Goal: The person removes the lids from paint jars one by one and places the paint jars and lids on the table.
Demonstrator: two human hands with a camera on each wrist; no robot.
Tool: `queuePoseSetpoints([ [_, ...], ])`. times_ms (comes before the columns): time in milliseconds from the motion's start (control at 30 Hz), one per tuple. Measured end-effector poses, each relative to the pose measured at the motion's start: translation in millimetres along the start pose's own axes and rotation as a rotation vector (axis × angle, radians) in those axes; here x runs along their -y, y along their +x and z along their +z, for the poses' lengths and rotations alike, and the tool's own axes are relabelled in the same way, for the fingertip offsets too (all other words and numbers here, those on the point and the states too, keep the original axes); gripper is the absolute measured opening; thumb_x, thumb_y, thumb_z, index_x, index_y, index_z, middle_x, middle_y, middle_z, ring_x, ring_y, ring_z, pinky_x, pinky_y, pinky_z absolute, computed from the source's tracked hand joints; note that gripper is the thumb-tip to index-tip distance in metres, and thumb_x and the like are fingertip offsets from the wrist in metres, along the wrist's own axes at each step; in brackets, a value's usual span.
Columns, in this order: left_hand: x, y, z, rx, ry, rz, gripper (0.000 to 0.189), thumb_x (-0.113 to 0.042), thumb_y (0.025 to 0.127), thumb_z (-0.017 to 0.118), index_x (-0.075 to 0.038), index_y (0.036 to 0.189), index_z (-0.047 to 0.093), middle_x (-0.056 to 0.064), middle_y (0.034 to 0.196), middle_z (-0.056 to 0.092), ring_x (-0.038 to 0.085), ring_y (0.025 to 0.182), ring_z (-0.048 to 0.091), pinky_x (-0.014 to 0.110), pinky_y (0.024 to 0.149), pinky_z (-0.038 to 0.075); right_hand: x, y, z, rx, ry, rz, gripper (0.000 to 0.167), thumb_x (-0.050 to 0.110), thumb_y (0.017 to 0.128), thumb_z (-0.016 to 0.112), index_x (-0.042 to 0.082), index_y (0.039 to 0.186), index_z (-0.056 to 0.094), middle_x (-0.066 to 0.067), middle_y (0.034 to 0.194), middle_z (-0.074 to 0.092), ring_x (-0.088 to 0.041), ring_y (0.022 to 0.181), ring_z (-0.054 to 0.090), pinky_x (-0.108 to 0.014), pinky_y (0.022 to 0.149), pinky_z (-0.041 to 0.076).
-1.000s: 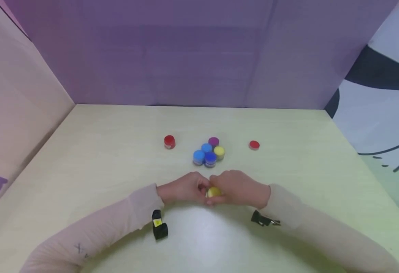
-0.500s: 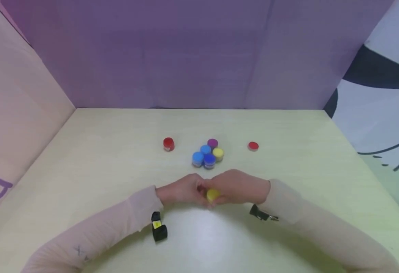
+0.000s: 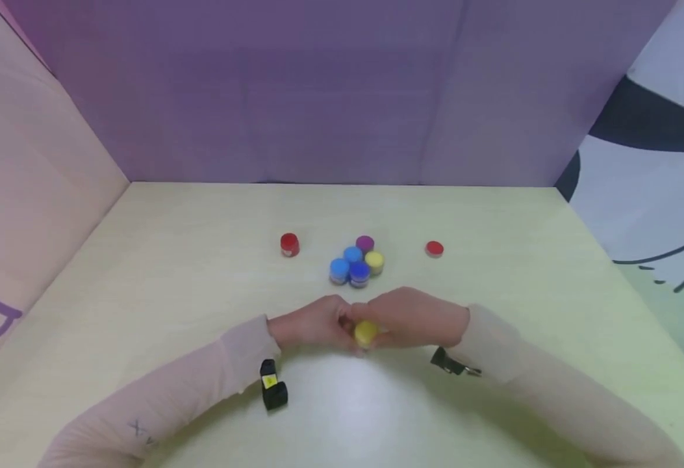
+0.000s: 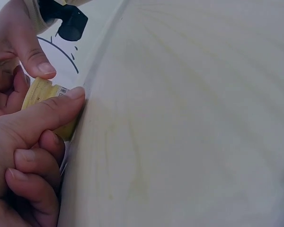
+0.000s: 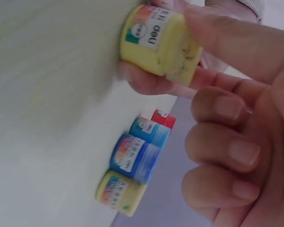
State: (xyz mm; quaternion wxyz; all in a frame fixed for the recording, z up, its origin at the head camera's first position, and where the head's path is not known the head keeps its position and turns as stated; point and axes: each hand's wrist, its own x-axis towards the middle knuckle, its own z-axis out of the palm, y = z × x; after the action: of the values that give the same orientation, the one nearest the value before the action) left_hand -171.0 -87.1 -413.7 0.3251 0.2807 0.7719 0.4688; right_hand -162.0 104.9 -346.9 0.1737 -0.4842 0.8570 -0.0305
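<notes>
In the head view my left hand (image 3: 315,323) and right hand (image 3: 414,317) meet around a small yellow paint jar (image 3: 366,333). The left wrist view shows the left thumb (image 4: 54,111) across the labelled body of the jar, fingers curled below it. Its yellow lid (image 5: 183,56) faces the right hand, whose thumb and index finger pinch it at the edge in the right wrist view; the other right fingers (image 5: 222,146) are curled beside it. The jar is tilted on its side in both wrist views, close over the table.
Beyond the hands stands a cluster of jars: two light blue (image 3: 339,270), one dark blue (image 3: 359,273), one yellow (image 3: 374,262), one purple (image 3: 365,244). A red jar (image 3: 290,245) is left of it, a flat red lid (image 3: 434,249) right. A purple wall (image 3: 342,97) backs the table (image 3: 201,260).
The right hand has turned slightly about the lid, its wrist shifting a little up and right. More of the yellow lid shows than a second ago. The left hand stays nearly still.
</notes>
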Motion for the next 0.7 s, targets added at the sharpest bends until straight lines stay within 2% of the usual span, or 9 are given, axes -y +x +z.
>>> queuePoseSetpoints([
  [100, 0.1, 1.2, 0.3, 0.001, 0.017, 0.007, 0.009, -0.017, 0.079, 0.077, -0.015, 0.083, 0.069, -0.001, 0.070, 0.061, 0.012, 0.070, 0.053, 0.024, 0.067, 0.042, -3, -2.4, 4, -0.040, 0.064, 0.026, 0.029, 0.031, 0.086, 0.068, 0.021, 0.109, 0.055, 0.012, 0.070, 0.051, -0.005, 0.062, 0.048, -0.019, 0.062, 0.043],
  [267, 2.5, 1.9, 3.2, -0.004, -0.005, 0.021, 0.013, -0.014, 0.080, 0.075, -0.016, 0.093, 0.073, 0.000, 0.059, 0.054, 0.011, 0.058, 0.045, 0.022, 0.059, 0.037, 2, -4.6, 10, -0.125, 0.106, 0.149, 0.038, 0.049, 0.084, 0.065, 0.015, 0.093, 0.052, 0.010, 0.059, 0.037, -0.005, 0.051, 0.036, -0.019, 0.048, 0.029],
  [400, 3.9, 2.5, 4.5, 0.006, -0.018, 0.039, 0.025, -0.011, 0.080, 0.075, -0.023, 0.101, 0.074, -0.002, 0.068, 0.066, 0.008, 0.062, 0.050, 0.021, 0.061, 0.039, 11, -5.2, 14, -0.196, 0.064, 0.263, 0.043, 0.050, 0.086, 0.062, 0.012, 0.074, 0.045, 0.007, 0.053, 0.028, -0.007, 0.045, 0.026, -0.020, 0.043, 0.020],
  [533, 3.1, 2.6, 2.6, 0.005, -0.019, 0.057, 0.026, -0.008, 0.080, 0.074, -0.021, 0.102, 0.073, -0.002, 0.071, 0.068, 0.009, 0.057, 0.048, 0.020, 0.058, 0.038, 20, -2.4, 16, -0.182, 0.091, 0.387, 0.045, 0.051, 0.084, 0.063, 0.013, 0.070, 0.045, 0.005, 0.053, 0.031, -0.009, 0.045, 0.030, -0.021, 0.044, 0.022],
  [633, 3.1, 2.3, 1.5, 0.002, -0.014, 0.050, 0.028, -0.007, 0.079, 0.074, -0.019, 0.105, 0.073, -0.001, 0.063, 0.061, 0.010, 0.053, 0.043, 0.020, 0.053, 0.034, 27, -0.3, 17, -0.160, 0.099, 0.457, 0.046, 0.054, 0.083, 0.063, 0.013, 0.071, 0.047, 0.003, 0.053, 0.036, -0.011, 0.046, 0.035, -0.022, 0.045, 0.025],
  [700, 3.4, 2.6, 1.4, 0.006, -0.010, 0.039, 0.031, -0.006, 0.079, 0.075, -0.020, 0.107, 0.072, -0.001, 0.061, 0.059, 0.009, 0.053, 0.043, 0.020, 0.054, 0.036, 30, 0.0, 19, -0.156, 0.067, 0.475, 0.046, 0.054, 0.084, 0.062, 0.012, 0.071, 0.048, 0.002, 0.054, 0.038, -0.012, 0.047, 0.036, -0.023, 0.044, 0.026],
])
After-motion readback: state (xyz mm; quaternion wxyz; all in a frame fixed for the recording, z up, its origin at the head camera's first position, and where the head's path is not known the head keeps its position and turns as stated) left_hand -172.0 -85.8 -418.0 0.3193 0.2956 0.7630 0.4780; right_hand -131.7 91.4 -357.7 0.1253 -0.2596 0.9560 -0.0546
